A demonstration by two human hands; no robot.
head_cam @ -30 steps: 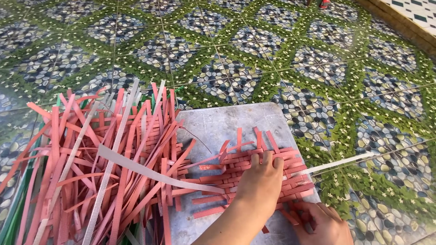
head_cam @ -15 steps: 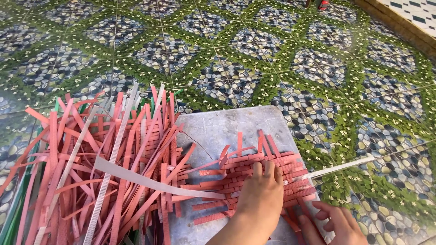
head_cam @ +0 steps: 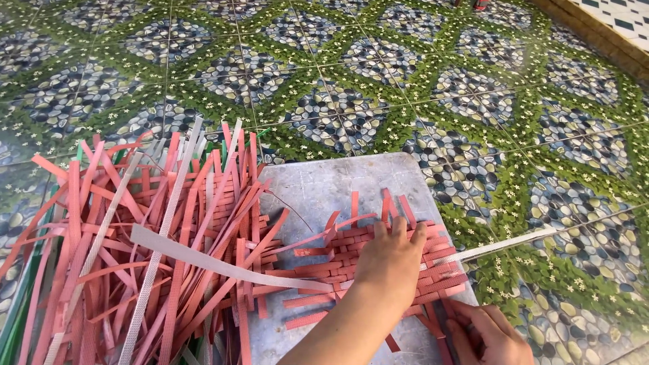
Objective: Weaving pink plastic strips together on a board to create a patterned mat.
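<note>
white strip (head_cam: 223,265) shifted lower; grey board (head_cam: 324,186) on patterned tiles (head_cam: 338,81)

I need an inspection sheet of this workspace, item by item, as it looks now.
Surface: grey board lying on patterned floor tiles.
Job's things: red woven strip mat; one pale strip laid across it.
Clutter: loose red strips piled at left, a few green ones at the edge.
Hands: left hand flat on the mat; right hand at its lower right edge, grip unclear.
Cables: nothing seen.
Surroundings: raised step top right.
</note>
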